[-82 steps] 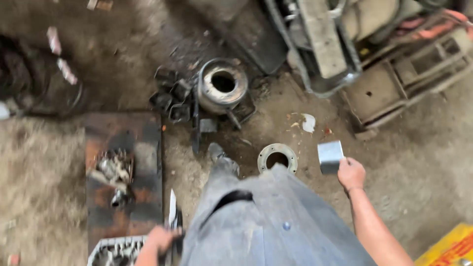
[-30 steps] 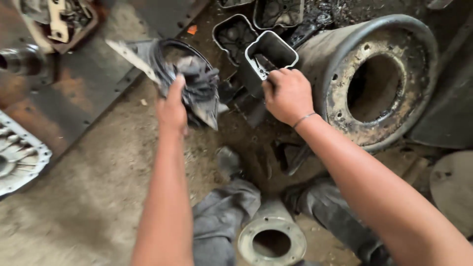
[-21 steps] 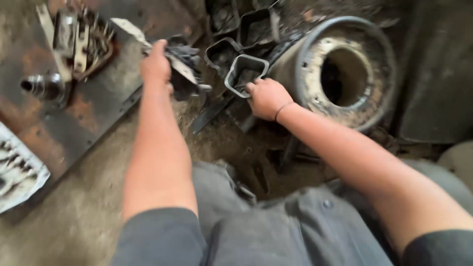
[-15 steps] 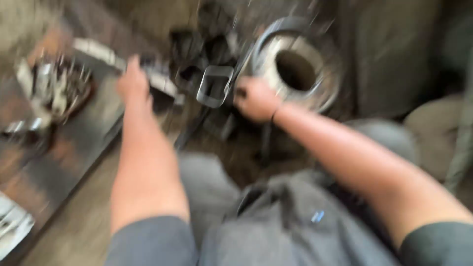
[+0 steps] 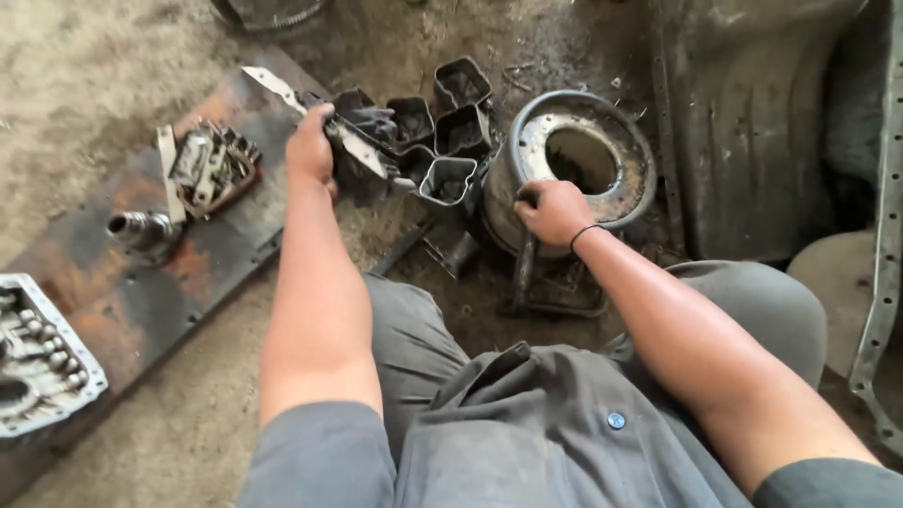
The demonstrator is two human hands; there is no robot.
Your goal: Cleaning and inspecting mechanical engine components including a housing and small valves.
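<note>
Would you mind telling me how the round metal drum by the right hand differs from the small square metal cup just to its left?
The round drum is far larger than the square cup. The drum is circular with a wide hole through its rusty top face; the cup is square with rounded corners and an open, dirty hollow. The right hand rests against the drum's rim, while no hand touches the cup. Both are grimy grey metal, standing on the dirt floor.

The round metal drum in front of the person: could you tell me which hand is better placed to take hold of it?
The right hand: it rests closed against the drum at its near edge. The left hand is off to the side, gripping a flat metal strip.
</note>
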